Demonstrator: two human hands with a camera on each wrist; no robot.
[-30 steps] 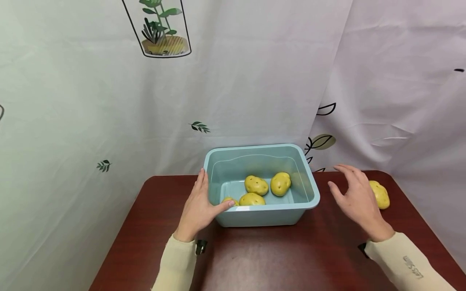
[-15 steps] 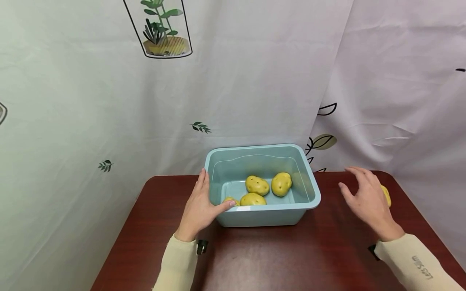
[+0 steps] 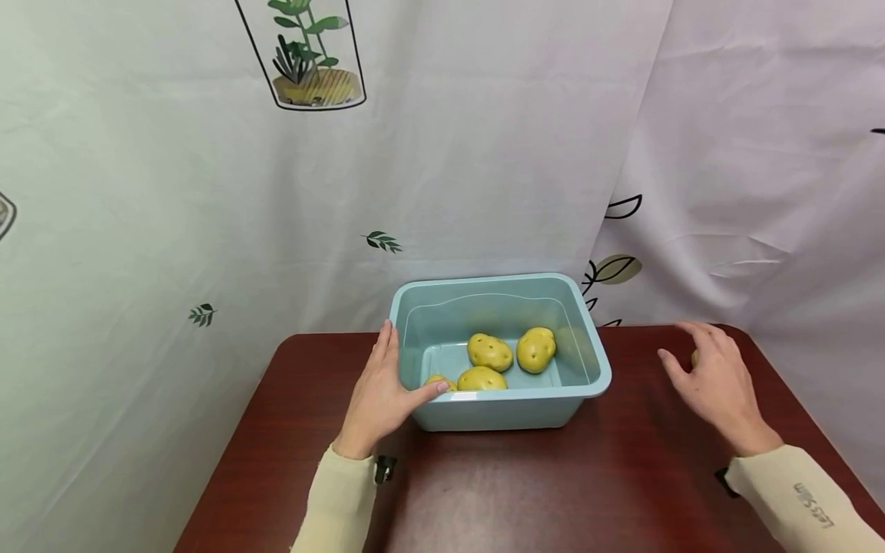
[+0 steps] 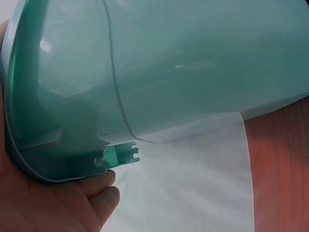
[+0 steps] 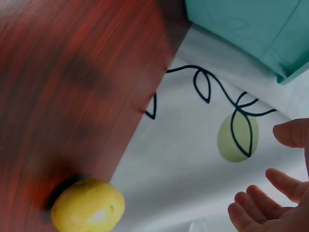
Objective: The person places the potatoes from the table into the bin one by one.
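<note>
A light blue plastic tub (image 3: 494, 413) stands toward the back of the table with several yellow potatoes inside, one of them a potato (image 3: 536, 350) on the right. My left hand (image 3: 376, 401) holds the tub's front left corner, thumb over the rim and fingers along the outer side. In the left wrist view, fingertips (image 4: 107, 195) show just under the rim. To the right of the tub, my right hand (image 3: 722, 388) hovers with spread fingers and nothing in it. Another potato (image 5: 88, 205) lies on the table beneath it, mostly hidden by the hand in the head view.
The dark red wooden table (image 3: 512, 491) ends at the back against a pale cloth (image 3: 484, 169) printed with leaves. Another cloth (image 3: 795, 230) hangs along the right side.
My right hand has moved to the right, away from the tub, until it covers nearly all of the loose potato in the head view. My left hand keeps its place on the tub.
</note>
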